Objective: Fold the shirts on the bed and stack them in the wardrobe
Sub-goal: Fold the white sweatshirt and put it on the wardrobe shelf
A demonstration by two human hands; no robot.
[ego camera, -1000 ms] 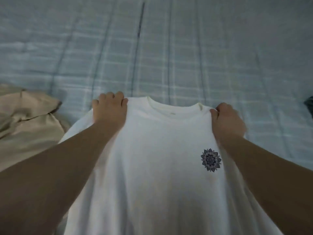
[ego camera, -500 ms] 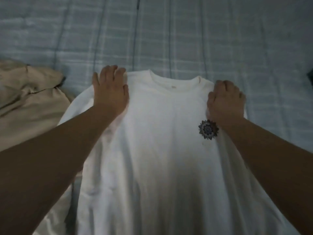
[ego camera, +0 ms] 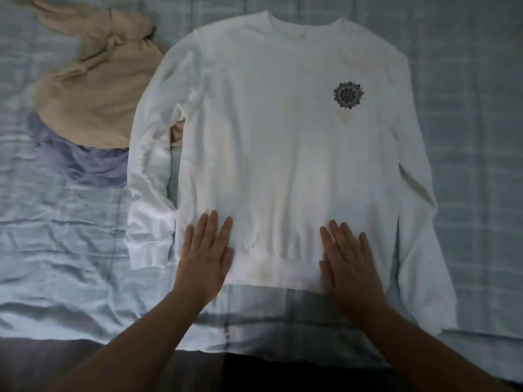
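1. A white long-sleeved shirt [ego camera: 283,131] is laid flat, front side up, on the bed [ego camera: 475,108], with its round collar at the far end and its ribbed hem at the near edge.
2. The shirt's cloth is seen as soft and smooth, with shallow lengthwise creases down the body.
3. A small dark flower-like emblem [ego camera: 348,95], round with pointed petals, is printed on the chest at the right of the view.
4. Both sleeves are stretched down along the sides of the body; the sleeve at the left of the view ends in a ribbed cuff [ego camera: 147,251], while the other reaches nearly to the bed's near edge.
5. The left hand [ego camera: 205,257] is laid palm down on the lower left part of the shirt, over the hem; its grip is apart, with fingers straight and pressed onto the cloth.
6. The right hand [ego camera: 349,261] is placed likewise on the lower right part of the hem, fingers straight and slightly spread, nothing being clasped.
7. The bed is covered by a pale blue checked sheet, wrinkled at the left.
8. A crumpled beige garment [ego camera: 104,89] is heaped at the upper left, just beside the shirt's sleeve.
9. A lavender garment [ego camera: 85,162] is partly covered by the beige one, its fabric rumpled.
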